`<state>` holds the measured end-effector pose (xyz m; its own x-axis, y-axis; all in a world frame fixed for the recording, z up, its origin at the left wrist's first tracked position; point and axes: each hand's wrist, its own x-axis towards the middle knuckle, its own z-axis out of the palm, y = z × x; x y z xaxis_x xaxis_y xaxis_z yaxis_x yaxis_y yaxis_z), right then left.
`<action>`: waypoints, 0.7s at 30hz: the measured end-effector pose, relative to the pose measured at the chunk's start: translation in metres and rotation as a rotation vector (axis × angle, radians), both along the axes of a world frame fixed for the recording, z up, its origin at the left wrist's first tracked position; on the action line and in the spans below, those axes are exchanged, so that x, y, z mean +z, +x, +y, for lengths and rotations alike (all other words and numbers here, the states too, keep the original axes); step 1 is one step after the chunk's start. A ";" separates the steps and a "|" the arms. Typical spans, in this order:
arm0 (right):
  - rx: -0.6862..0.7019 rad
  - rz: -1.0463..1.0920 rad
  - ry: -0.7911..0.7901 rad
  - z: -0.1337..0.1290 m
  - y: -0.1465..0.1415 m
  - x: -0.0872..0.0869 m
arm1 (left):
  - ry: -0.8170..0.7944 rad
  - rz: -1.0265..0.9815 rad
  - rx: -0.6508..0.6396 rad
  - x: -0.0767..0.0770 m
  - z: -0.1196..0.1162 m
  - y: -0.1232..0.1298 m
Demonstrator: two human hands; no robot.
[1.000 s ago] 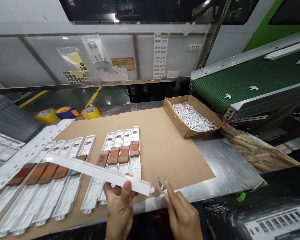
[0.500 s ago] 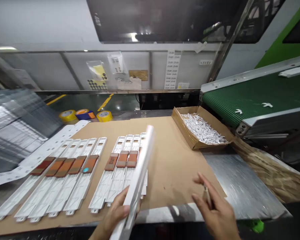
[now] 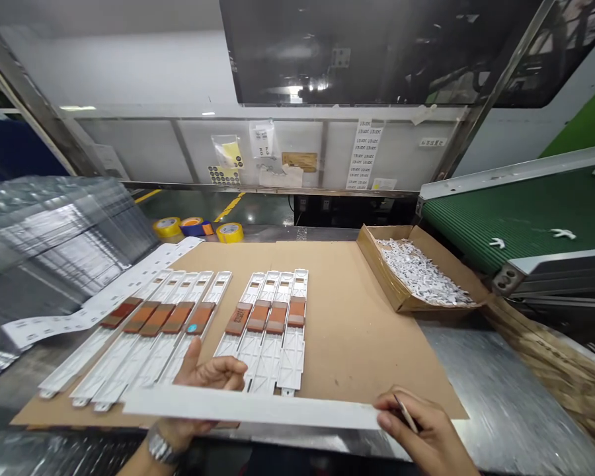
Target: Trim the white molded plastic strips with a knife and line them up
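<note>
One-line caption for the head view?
Left hand and right hand hold a long white plastic strip over white plastic panels.

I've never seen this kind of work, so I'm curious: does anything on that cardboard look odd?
One small thing: the brown-orange pad on the rightmost of the left group of white plastic strips has a small blue dot beside it. No other pad shows one, so it stands out.
</note>
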<state>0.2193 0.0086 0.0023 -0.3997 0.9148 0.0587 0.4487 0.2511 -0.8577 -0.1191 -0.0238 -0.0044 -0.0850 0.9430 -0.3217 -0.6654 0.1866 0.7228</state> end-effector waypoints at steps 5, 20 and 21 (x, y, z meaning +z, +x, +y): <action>-0.335 0.201 -0.163 -0.028 -0.056 -0.017 | 0.137 -0.067 0.308 -0.010 0.003 0.089; 0.126 0.326 -0.491 -0.064 -0.061 -0.025 | 0.010 0.021 0.330 0.004 0.048 0.069; 0.174 0.285 -0.414 -0.065 -0.061 -0.025 | 0.007 0.019 0.321 0.003 0.048 0.070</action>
<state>0.1580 -0.0560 -0.0226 -0.5688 0.8057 -0.1653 0.1655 -0.0847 -0.9826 -0.0493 0.0247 -0.0010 -0.3842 0.8693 -0.3109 -0.6755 -0.0351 0.7365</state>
